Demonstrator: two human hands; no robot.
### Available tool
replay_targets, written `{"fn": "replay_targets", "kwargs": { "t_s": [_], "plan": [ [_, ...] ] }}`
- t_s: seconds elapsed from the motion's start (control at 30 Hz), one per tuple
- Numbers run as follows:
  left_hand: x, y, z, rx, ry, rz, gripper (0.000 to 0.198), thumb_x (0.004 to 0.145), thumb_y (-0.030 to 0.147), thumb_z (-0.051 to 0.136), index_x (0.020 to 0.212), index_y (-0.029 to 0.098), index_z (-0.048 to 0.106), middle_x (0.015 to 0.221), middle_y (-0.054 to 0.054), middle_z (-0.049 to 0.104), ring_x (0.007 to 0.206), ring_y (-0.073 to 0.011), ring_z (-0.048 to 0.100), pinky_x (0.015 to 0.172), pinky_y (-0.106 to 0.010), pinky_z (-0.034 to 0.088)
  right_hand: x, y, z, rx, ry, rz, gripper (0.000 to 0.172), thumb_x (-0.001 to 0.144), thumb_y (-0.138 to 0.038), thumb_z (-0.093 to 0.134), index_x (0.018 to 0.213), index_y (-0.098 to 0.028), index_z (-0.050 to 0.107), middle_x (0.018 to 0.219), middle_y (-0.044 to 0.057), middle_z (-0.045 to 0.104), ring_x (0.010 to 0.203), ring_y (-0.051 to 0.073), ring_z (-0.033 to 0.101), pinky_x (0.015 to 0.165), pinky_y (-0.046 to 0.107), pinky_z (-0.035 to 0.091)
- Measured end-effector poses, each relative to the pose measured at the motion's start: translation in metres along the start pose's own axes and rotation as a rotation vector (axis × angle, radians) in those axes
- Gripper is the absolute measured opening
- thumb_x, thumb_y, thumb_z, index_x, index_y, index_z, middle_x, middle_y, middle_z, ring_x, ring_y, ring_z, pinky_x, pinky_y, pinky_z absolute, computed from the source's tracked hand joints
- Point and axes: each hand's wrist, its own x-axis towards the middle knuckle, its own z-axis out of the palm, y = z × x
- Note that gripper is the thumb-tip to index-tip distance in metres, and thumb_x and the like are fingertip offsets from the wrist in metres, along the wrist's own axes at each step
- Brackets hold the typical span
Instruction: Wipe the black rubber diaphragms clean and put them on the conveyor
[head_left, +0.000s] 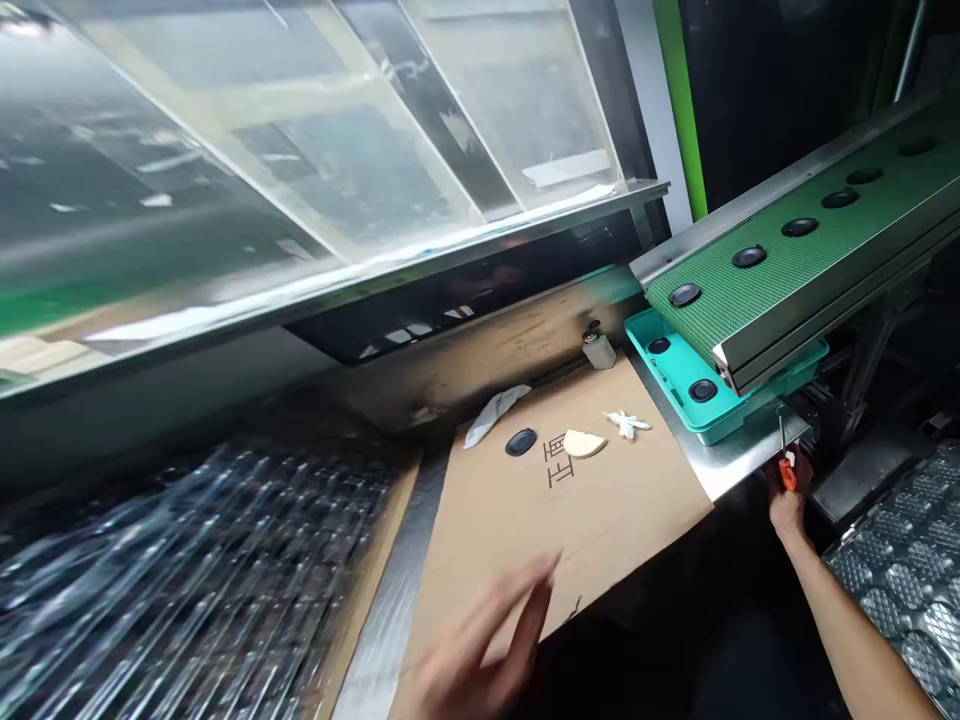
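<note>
My left hand (491, 640) hovers over the front of a cardboard sheet (495, 540), smeared by motion; its thumb and forefinger stretch out with a gap between them, and nothing shows in it. Beyond it on the cardboard lie a black oval part (520, 442), a cream half-round pad (583, 443) and a crumpled white scrap (628, 424). At the right, beside the metal table edge, my right hand (787, 505) is closed around an orange-handled tool (787, 472) with a thin metal tip pointing up. Its exact kind is unclear.
A green conveyor belt (817, 260) carries several black oval parts above a teal tray (697, 420) holding similar parts. A small bottle (598, 350) stands at the cardboard's back edge. Clear plastic trays (225, 580) lie at left, more trays (911, 590) at right.
</note>
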Motion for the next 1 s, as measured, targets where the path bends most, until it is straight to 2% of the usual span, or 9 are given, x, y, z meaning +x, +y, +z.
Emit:
{"fn": "replay_targets", "kwargs": {
  "t_s": [0.1,0.2,0.27,0.33,0.4,0.5,0.67,0.87,1.0],
  "plan": [
    [0.159,-0.007,0.056,-0.012,0.08,0.041,0.03,0.095,0.029,0.059,0.122,0.024,0.071,0.129,-0.01,0.071,0.124,-0.0259,0.066,0.109,-0.04,0.052,-0.004,-0.003,-0.004,0.014,0.002,-0.025,0.053,0.099,-0.052,0.053,0.141,-0.019,0.057,0.141,0.018,0.056,0.133,0.034,0.052,0.112,0.057,0.045],
    [0.297,0.0,0.117,0.073,0.039,-0.232,0.046,0.095,0.039,0.058,0.132,0.012,0.064,0.159,-0.022,0.043,0.15,-0.035,0.04,0.123,-0.048,0.035,-0.007,-0.006,-0.008,0.035,-0.018,-0.09,0.041,0.101,-0.045,0.053,0.134,-0.023,0.062,0.138,0.016,0.058,0.133,0.034,0.053,0.113,0.059,0.043],
    [0.349,0.007,0.151,0.091,-0.045,-0.48,0.053,0.094,0.051,0.057,0.126,0.01,0.066,0.161,-0.027,0.037,0.151,-0.0435,0.034,0.119,-0.057,0.034,-0.011,-0.004,-0.008,0.026,-0.034,-0.081,0.042,0.1,-0.045,0.055,0.136,-0.023,0.061,0.144,0.017,0.054,0.138,0.035,0.049,0.114,0.061,0.042],
    [0.371,0.012,0.174,0.077,-0.111,-0.588,0.054,0.089,0.058,0.062,0.115,0.012,0.069,0.152,-0.029,0.047,0.145,-0.0478,0.04,0.111,-0.059,0.04,-0.014,0.0,-0.004,0.023,-0.047,-0.038,0.049,0.101,-0.048,0.053,0.143,-0.023,0.056,0.155,0.018,0.043,0.144,0.036,0.042,0.116,0.063,0.039],
    [0.374,0.013,0.187,0.078,-0.121,-0.596,0.051,0.085,0.057,0.068,0.111,0.014,0.069,0.142,-0.028,0.057,0.138,-0.0454,0.047,0.106,-0.056,0.044,-0.017,0.005,0.002,0.034,-0.057,-0.001,0.053,0.103,-0.051,0.048,0.149,-0.024,0.051,0.16,0.018,0.037,0.148,0.035,0.037,0.117,0.064,0.038],
    [0.37,0.01,0.192,-0.03,0.033,-0.537,0.04,0.083,0.04,0.074,0.114,0.017,0.066,0.13,-0.019,0.066,0.125,-0.0335,0.06,0.102,-0.044,0.048,-0.02,0.014,0.01,0.043,-0.066,0.02,0.058,0.104,-0.054,0.045,0.153,-0.023,0.045,0.161,0.019,0.036,0.151,0.034,0.034,0.118,0.063,0.037],
    [0.348,-0.015,0.167,-0.7,0.137,-0.512,0.028,0.079,0.022,0.071,0.106,0.016,0.067,0.09,-0.004,0.072,0.076,-0.0147,0.065,0.068,-0.025,0.051,-0.015,0.028,0.004,0.014,-0.076,0.004,0.065,0.102,-0.054,0.048,0.157,-0.021,0.039,0.161,0.02,0.038,0.151,0.034,0.034,0.121,0.062,0.031],
    [0.232,-0.093,0.098,-1.37,0.125,-0.827,0.029,0.079,0.016,0.071,0.108,0.017,0.072,0.075,0.001,0.069,0.054,-0.0073,0.054,0.05,-0.018,0.041,0.003,0.036,-0.014,-0.03,-0.173,0.005,0.064,0.097,-0.059,0.045,0.146,-0.018,0.052,0.152,0.019,0.05,0.147,0.035,0.04,0.122,0.058,0.032],
    [0.15,-0.152,0.072,-1.648,0.348,-1.029,0.015,0.092,0.015,0.062,0.105,0.016,0.068,0.08,-0.003,0.073,0.065,-0.0116,0.066,0.072,-0.028,0.058,0.013,0.03,-0.026,-0.156,-0.228,0.121,0.072,0.092,-0.065,0.039,0.138,-0.013,0.06,0.144,0.022,0.056,0.146,0.04,0.041,0.119,0.061,0.035]
  ]
}}
